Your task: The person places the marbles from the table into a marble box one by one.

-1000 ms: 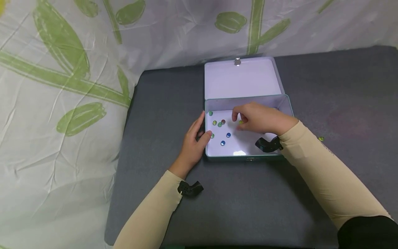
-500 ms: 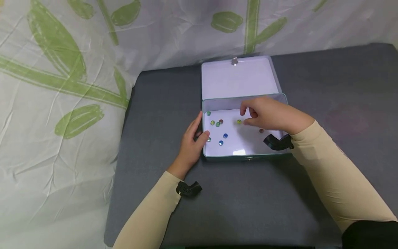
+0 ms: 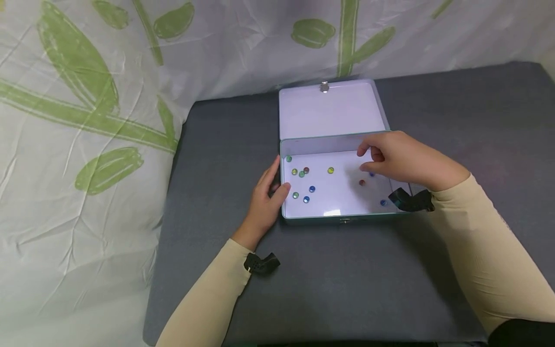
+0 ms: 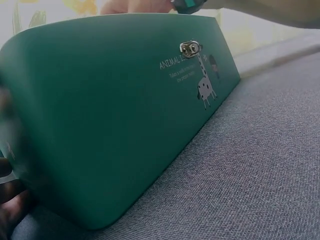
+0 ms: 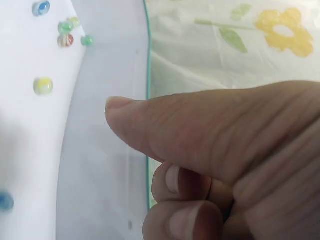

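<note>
An open tin box (image 3: pixel 347 217), green outside with a white inside, lies on the table with several glass marbles scattered over its floor. My left hand (image 3: pixel 265 200) rests along the box's left side, its fingers straight against the outer wall and the thumb at the rim. Over the right part of the box is my right hand (image 3: pixel 396 156), thumb and index finger apart with nothing between them. A blue marble (image 3: pixel 372 174) shows just under its thumb. Nearby lie a red marble (image 3: pixel 362 182) and a yellow marble (image 3: pixel 331 170). In the right wrist view the other fingers (image 5: pixel 182 222) are curled loosely.
The box's lid (image 3: pixel 334 111) is folded back behind it, its metal clasp (image 3: pixel 324 86) at the far edge. Grey cloth (image 3: pixel 347 289) covers the table. A white sheet with green leaf prints (image 3: pixel 86 217) hangs on the left and at the back.
My right hand has moved right, away from the yellow marble, which now lies uncovered on the box floor. My left hand has stayed at the box's left side.
</note>
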### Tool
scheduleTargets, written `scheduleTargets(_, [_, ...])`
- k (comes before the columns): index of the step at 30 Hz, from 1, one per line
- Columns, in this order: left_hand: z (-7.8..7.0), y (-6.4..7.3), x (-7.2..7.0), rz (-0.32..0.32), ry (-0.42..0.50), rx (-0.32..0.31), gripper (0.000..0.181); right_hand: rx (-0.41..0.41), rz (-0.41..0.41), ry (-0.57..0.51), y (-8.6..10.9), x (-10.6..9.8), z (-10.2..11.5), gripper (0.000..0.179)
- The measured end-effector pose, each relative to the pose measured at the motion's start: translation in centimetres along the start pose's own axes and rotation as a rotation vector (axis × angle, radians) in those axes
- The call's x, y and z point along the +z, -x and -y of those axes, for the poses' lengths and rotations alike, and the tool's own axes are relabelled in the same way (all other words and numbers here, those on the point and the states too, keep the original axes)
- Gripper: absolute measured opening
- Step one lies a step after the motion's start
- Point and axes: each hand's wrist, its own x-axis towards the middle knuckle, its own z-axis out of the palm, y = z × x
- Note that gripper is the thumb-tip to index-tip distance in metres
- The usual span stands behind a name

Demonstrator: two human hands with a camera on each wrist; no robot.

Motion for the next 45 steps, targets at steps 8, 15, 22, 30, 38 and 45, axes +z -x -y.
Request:
scheduleTargets(8, [0.1, 0.0, 0.1, 0.014, 0.002, 0.005, 0.061, 0.030, -0.050, -0.016, 2.4, -0.9, -2.2, 0.015])
scheduleTargets(15, [0.1, 0.1, 0.0, 0.018, -0.003, 0.005, 0.061, 0.070, -0.068, -0.051, 3.7, -0.8, -3.5, 0.017])
scheduleTargets(22, [0.2, 0.2, 0.0, 0.015, -0.002, -0.013, 0.062, 0.111, -0.045, -0.076, 4.9, -0.4, -4.9, 0.022])
scheduleTargets(30, [0.1, 0.2, 0.1, 0.025, 0.005, -0.015, 0.062, 0.110, -0.075, -0.120, 6.5, 0.2, -6.1, 0.029])
scheduleTargets(38, [0.1, 0.1, 0.1, 0.033, 0.015, -0.005, 0.061, 0.097, -0.164, -0.124, 7.7, 1.0, -6.9, 0.029])
scheduleTargets(45, [1.2, 0.0, 0.1, 0.036, 0.031, -0.002, 0.062, 0.132, -0.168, -0.120, 8.3, 1.5, -8.4, 0.028])
